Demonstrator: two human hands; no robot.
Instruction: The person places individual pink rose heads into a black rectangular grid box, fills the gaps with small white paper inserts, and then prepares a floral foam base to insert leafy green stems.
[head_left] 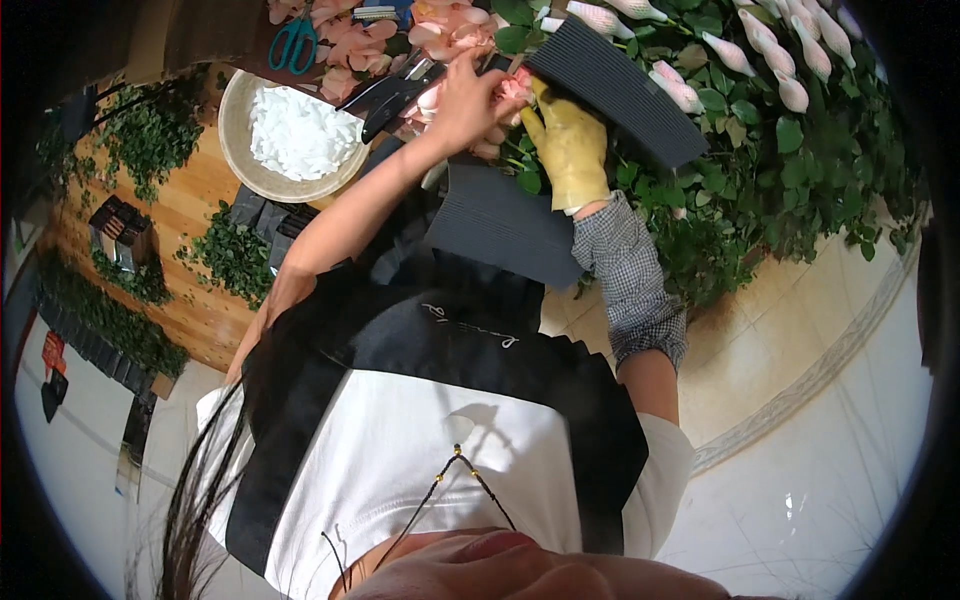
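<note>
My bare left hand (pixel 470 105) pinches at a small pink rose bloom (pixel 516 86) at the top middle. My right hand (pixel 566 140), in a yellow glove with a checked sleeve below it, grips the same bloom from the right, its fingers partly hidden. Left of my hands lie a black tool (pixel 385 108), possibly shears, and loose pink petals (pixel 450 30). Dark ribbed foam strips flank the gloved hand: one (pixel 640 90) above right, another (pixel 500 225) below left.
A round bowl (pixel 233 135) of white pieces stands left, with teal scissors (pixel 280 45) above it. Wrapped pink buds (pixel 775 55) and dense leaves (pixel 820 170) fill the upper right. A wooden surface (pixel 190 300) carries leaf bunches and dark stacks; pale tiled floor (pixel 760 350) shows right.
</note>
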